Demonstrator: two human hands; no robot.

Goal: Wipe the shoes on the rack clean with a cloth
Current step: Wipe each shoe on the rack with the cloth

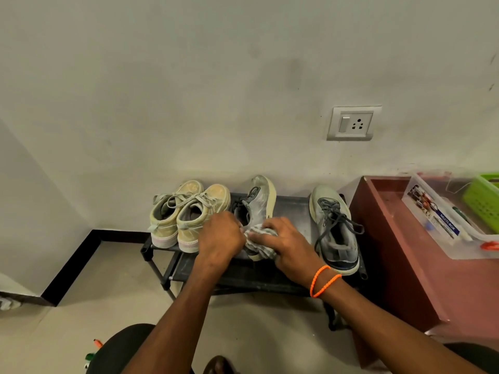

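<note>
A low black rack [162,268] of thin tubes with plastic corner joints stands against a pale, scuffed wall, its top shelf a dark flat sheet. On its left end sits a pair of yellowish canvas sneakers [186,214] with grey flat laces and thick whitish rubber soles. In the middle, a grey sneaker [258,201] with a smooth, shiny upper and a cream sole is tipped on its side, sole facing right. The left hand [220,234] curls around its heel collar and grips it. The right hand [286,245], with two orange cord bands on the wrist, presses a bunched grey-and-white striped cloth [260,238] against the rear of that shoe, its fingers bent over the fabric and holding it. To the right, apart from the hands, the matching grey shoe [337,230] stands upright, its mesh upper crossed by dark round laces that trail loose.

Beside the rack is a reddish-brown desk [399,238] with a raised edge. On it rests a clear plastic box [442,225] with a printed label reading "MULTI BOX", and behind it a lime-green perforated basket [483,198]. A grey-framed switch and socket plate [352,123] is set in the wall above.
</note>
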